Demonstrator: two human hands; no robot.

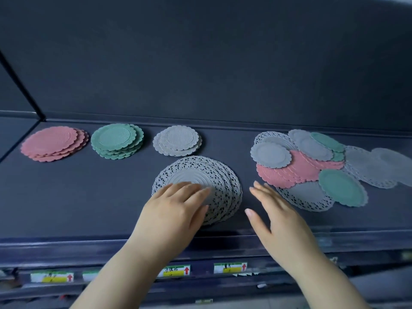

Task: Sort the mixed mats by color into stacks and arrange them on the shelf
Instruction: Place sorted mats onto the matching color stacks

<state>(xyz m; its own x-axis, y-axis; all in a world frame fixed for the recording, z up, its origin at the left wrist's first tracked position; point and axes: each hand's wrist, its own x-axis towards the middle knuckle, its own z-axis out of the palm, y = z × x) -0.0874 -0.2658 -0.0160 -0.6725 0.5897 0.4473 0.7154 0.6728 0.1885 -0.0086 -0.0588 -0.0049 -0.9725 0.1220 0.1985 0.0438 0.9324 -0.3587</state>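
**Shelf of mats, partly sorted: contents as seen from the head camera**

1. Shelf (89,197). Dark, flat and wide, it carried every mat listed below.

2. Back panel (200,63). Dark and plain, it rose behind the shelf.

3. Mixed heap (312,166). Unsorted, it lay at the right of the shelf. Pink, green and grey scalloped mats overlapped one another on top of grey lace-edged mats. One green mat (342,188) lay at the near edge of the heap. More grey lace mats (374,168) trailed off to the far right.

4. Grey lace stack (200,172). This lay at the centre front of the shelf. It held several large round mats with openwork borders, fanned slightly to the right.

5. Left hand (176,210). It lay palm down on the near left part of the grey lace stack. Its fingers (191,190) were straight and flat on the top mat, gripping nothing.

6. Right hand (276,210). It was held just beside the right edge of the grey lace stack, between that stack and the mixed heap. Its fingers (265,197) were extended and relaxed, and held nothing. Contact with the shelf could not be told.

7. Pink stack (52,142). Scalloped mats, at the rear left.

8. Green stack (116,139). Scalloped mats, just right of the pink stack and apart from it.

9. Small grey stack (178,140). Scalloped mats, at the rear centre, right behind the grey lace stack.

10. Price labels (230,267). They sat on the front rail below the shelf, with yellow panels and red arrows. The print was too blurred to read.
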